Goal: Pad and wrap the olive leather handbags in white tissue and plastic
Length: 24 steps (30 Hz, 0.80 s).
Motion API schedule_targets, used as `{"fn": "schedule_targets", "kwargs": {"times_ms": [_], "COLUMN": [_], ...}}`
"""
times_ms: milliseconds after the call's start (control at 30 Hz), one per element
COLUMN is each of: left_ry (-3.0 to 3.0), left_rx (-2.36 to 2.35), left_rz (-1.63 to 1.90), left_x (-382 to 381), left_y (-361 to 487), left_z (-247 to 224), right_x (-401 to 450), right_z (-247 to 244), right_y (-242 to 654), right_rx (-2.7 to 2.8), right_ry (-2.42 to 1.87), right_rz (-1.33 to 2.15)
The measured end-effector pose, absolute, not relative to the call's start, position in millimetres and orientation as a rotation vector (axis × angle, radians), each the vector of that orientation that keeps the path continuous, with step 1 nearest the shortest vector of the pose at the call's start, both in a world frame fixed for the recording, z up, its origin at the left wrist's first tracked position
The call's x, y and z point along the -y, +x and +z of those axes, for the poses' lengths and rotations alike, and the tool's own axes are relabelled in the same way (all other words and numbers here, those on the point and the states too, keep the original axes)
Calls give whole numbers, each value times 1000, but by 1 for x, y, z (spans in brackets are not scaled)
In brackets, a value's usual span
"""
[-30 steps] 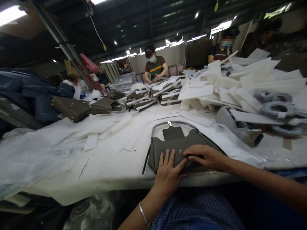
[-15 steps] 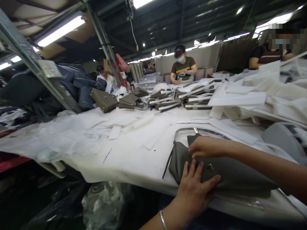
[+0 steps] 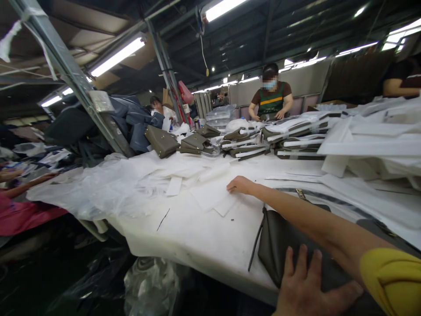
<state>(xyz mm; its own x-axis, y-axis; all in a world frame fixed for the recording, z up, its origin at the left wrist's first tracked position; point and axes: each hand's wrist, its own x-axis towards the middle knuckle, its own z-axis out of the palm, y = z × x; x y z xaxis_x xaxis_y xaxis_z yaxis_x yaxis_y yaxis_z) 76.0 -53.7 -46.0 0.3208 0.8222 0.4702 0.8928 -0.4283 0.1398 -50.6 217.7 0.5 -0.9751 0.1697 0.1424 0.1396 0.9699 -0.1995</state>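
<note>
A dark olive-grey handbag lies on the white-covered table in front of me, its strap and metal buckle stretched out behind it. My left hand rests flat on the bag with its fingers spread. My right arm crosses over the bag, and my right hand is out at the thin white sheets in the middle of the table. Its fingers are bent together at a sheet's edge; the fingertips are partly hidden. A dark thin strap end hangs at the bag's left side.
Wrapped olive bags are stacked at the back, with loose ones left of them. Crumpled clear plastic covers the left side. White sheets pile up at right. A co-worker stands across the table.
My right hand has left the bag and stretched forward and left to the white sheets. My left hand stays on the bag. The view has swung left.
</note>
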Motion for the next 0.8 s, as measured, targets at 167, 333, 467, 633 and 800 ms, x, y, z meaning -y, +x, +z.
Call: {"fn": "schedule_targets", "kwargs": {"times_ms": [167,333,467,633,800], "left_ry": [-2451,-2451,-2453,-2484,-2471], "left_rx": [1587,1629,1669,1708,1737], "left_rz": [-787,-779,-797,-783,-752], "left_x": [54,58,59,58,57], "left_y": [76,74,74,76,81], "left_z": [-47,-42,-40,-40,-39], "right_x": [-218,-210,-195,-141,-66], "right_z": [3,42,96,133,106], "right_y": [-47,-22,35,141,233], "right_rx": [2856,2581,2490,2610,2882], "right_ry": [-215,-288,-204,-116,-439], "right_rz": [189,78,-62,-354,-446]}}
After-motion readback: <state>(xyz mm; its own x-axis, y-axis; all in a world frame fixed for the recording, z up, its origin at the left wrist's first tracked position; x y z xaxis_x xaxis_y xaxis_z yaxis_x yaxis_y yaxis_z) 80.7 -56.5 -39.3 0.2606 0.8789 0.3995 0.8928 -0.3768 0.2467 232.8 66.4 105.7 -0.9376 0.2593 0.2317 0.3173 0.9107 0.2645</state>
